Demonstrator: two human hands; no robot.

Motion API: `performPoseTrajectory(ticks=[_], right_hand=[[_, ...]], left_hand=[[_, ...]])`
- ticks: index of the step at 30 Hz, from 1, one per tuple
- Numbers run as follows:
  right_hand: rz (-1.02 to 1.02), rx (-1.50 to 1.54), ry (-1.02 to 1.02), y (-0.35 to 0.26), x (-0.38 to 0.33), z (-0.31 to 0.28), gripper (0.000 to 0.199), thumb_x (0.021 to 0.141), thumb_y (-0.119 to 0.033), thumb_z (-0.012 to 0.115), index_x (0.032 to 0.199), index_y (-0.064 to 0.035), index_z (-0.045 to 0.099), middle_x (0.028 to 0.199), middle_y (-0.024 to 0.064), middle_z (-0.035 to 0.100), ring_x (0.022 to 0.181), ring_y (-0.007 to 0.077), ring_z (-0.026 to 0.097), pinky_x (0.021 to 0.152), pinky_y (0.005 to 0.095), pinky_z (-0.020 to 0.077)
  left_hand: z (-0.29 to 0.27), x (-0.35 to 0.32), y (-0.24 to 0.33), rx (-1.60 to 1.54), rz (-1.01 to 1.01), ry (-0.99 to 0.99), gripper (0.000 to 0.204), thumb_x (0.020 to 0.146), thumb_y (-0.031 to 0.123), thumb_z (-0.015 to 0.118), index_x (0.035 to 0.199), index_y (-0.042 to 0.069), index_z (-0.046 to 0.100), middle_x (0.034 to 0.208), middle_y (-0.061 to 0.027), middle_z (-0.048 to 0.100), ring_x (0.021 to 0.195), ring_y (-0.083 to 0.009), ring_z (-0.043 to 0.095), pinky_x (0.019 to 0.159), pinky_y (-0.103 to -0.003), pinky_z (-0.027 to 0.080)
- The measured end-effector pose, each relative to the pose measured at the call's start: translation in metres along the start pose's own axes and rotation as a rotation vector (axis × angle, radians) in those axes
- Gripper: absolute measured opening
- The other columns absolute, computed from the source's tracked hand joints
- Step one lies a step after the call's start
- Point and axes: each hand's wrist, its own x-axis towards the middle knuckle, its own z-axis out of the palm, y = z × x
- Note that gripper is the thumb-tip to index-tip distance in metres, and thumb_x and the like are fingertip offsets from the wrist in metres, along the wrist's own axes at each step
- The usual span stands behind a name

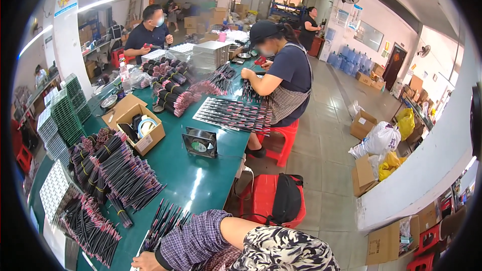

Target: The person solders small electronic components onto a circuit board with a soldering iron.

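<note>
At the lower edge, my right arm comes in wearing a purple plaid oversleeve, and my right hand (145, 261) sits by the edge of the table. Its visible fingers look curled beside a white strip; what they hold is hidden below the frame. Just above the wrist lies a group of thin black sticks with pink ends (163, 223). To the left are a loose heap of similar sticks (90, 230), a larger pile (128, 175) and a small banded bundle (119, 211). My left hand does not show.
On the green table (186, 180) stand a small black fan (200, 143), an open carton (145, 143) with tape rolls and stacked green trays (68, 115). A co-worker (291, 70) handles sticks farther along; another (150, 32) sits opposite. A black bag (287, 198) rests on a red stool (261, 195).
</note>
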Motion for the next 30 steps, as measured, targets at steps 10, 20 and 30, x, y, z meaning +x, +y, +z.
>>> performPoseTrajectory(ticks=[10,20,30], right_hand=[[-0.026,-0.007,-0.002,0.003,-0.002,0.008,0.017,0.065,-0.02,0.066,0.065,-0.0026,0.063,0.094,0.0122,0.054,0.088,0.0263,0.054,0.059,0.0375,0.0487],[-0.016,-0.004,-0.012,0.006,-0.003,0.012,0.017,0.065,-0.019,0.066,0.065,-0.0028,0.064,0.094,0.0124,0.054,0.088,0.027,0.054,0.059,0.037,0.049],[-0.054,0.068,-0.017,-0.015,0.011,0.033,0.017,0.066,-0.019,0.065,0.064,-0.0029,0.063,0.092,0.0118,0.053,0.089,0.0271,0.054,0.059,0.039,0.0482]], left_hand=[[-0.002,0.002,-0.003,0.033,-0.027,0.055,0.053,0.074,0.0,0.081,0.118,-0.007,0.052,0.103,-0.0149,0.064,0.08,-0.0235,0.061,0.068,-0.037,0.052],[0.002,0.002,-0.002,0.061,-0.056,0.096,0.054,0.073,0.001,0.082,0.117,-0.006,0.052,0.104,-0.0154,0.064,0.081,-0.0245,0.062,0.069,-0.038,0.052],[-0.019,-0.006,0.003,0.103,-0.082,0.232,0.054,0.073,0.001,0.083,0.116,-0.006,0.053,0.105,-0.016,0.064,0.082,-0.0255,0.062,0.07,-0.039,0.053]])
